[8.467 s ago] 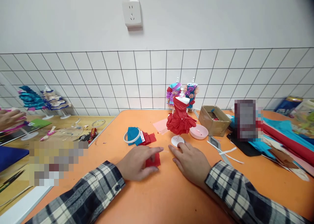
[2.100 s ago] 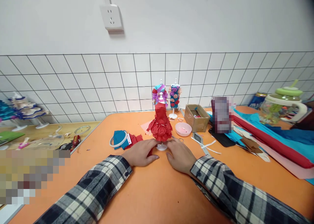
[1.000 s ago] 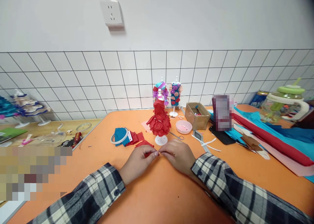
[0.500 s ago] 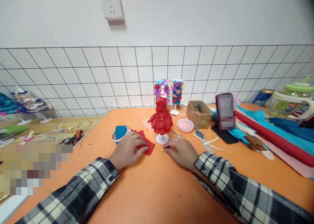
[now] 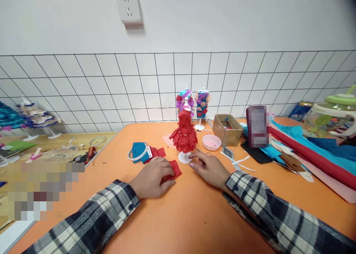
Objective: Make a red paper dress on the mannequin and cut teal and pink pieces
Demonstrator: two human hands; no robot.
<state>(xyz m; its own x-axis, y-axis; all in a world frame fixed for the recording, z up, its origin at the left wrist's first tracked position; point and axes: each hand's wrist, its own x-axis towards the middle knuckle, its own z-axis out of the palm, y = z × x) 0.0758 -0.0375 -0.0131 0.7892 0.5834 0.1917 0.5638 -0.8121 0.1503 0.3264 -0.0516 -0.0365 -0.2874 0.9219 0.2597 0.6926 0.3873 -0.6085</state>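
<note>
A small mannequin in a red pleated paper dress [image 5: 184, 135] stands on a white round base [image 5: 184, 157] near the middle of the orange table [image 5: 194, 217]. My left hand [image 5: 152, 178] lies over a red paper piece [image 5: 175, 169], fingers curled down and pressing it to the table. My right hand [image 5: 210, 167] rests on the table just right of the base, its thumb and forefinger apart and the forefinger tip touching the base's edge. Both sleeves are plaid.
A white tape ring on blue paper [image 5: 137, 152] and red scraps [image 5: 156, 152] lie to the left. A pink bowl [image 5: 211, 142], a cardboard box [image 5: 227, 125] and two dressed mannequins [image 5: 202, 105] stand behind. Red and blue paper rolls [image 5: 308, 155] fill the right side.
My left hand slid the red paper piece a little right and towards me. My right hand moved up to the mannequin's base, and its thumb and forefinger parted.
</note>
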